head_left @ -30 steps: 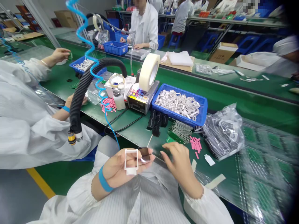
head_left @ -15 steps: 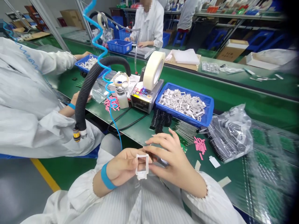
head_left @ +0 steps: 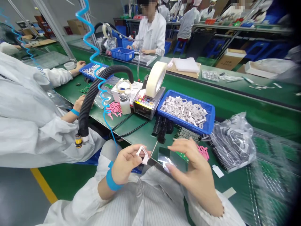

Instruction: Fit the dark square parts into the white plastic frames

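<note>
My left hand (head_left: 125, 163), with a blue band on the wrist, pinches a small white plastic frame (head_left: 145, 159) between thumb and fingers. The frame is tilted, its opening facing up. To its right, my right hand (head_left: 194, 164) grips a dark, glossy rectangular glass panel (head_left: 164, 153) by its edges between thumb and fingertips. Bright reflections show on the panel's lower part near the thumb. Frame and panel are apart. Beyond my hands, a blue bin (head_left: 210, 121) holds many similar white frames (head_left: 184, 110).
A tape dispenser (head_left: 144, 108) with a large tape roll (head_left: 156, 78) stands behind my hands. Pink strips (head_left: 203, 152), a bag of black parts (head_left: 231, 142) and bagged green boards (head_left: 270, 169) lie rightward. A black hose (head_left: 86, 106) arches left, beside a seated co-worker's sleeve (head_left: 56, 125).
My hands have drawn apart, the right one moving rightward with the dark panel, which now shows more fully. The white frame has turned in my left hand. The camera view has shifted slightly.
</note>
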A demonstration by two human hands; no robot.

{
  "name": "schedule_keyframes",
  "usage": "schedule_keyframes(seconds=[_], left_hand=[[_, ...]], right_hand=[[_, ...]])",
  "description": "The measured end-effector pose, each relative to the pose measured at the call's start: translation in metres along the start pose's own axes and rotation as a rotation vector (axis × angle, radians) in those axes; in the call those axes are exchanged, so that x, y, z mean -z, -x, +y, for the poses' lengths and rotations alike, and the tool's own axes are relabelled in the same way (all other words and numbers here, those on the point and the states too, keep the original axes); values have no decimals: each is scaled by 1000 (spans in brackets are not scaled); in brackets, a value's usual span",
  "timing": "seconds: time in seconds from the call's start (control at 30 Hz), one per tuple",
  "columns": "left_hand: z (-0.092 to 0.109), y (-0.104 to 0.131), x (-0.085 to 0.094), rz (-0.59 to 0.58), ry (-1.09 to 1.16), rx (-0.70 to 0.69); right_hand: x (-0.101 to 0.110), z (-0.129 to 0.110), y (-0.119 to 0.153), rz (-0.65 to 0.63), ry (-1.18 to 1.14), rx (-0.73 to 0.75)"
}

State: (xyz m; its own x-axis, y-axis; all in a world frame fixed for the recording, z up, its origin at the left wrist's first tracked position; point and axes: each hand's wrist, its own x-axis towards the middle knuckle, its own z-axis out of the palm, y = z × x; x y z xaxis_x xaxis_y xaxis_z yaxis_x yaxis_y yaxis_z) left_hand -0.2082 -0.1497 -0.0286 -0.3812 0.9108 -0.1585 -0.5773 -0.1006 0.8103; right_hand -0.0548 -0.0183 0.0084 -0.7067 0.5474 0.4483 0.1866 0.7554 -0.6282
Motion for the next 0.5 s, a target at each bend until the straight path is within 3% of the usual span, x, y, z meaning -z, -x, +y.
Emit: schedule_keyframes(seconds=[0.13,0.33,0.5], left_hand=[[-13,-3,-3,62,-195,-119],[-21,-1,-6,104,-385,-332],[-25,-4,-15,224,-393,-377]], right_hand=[[-17,-19,3,-10,-394,-158],[-40,-28,2,45,-204,-209],[-53,-26,3,113,-145,-192]])
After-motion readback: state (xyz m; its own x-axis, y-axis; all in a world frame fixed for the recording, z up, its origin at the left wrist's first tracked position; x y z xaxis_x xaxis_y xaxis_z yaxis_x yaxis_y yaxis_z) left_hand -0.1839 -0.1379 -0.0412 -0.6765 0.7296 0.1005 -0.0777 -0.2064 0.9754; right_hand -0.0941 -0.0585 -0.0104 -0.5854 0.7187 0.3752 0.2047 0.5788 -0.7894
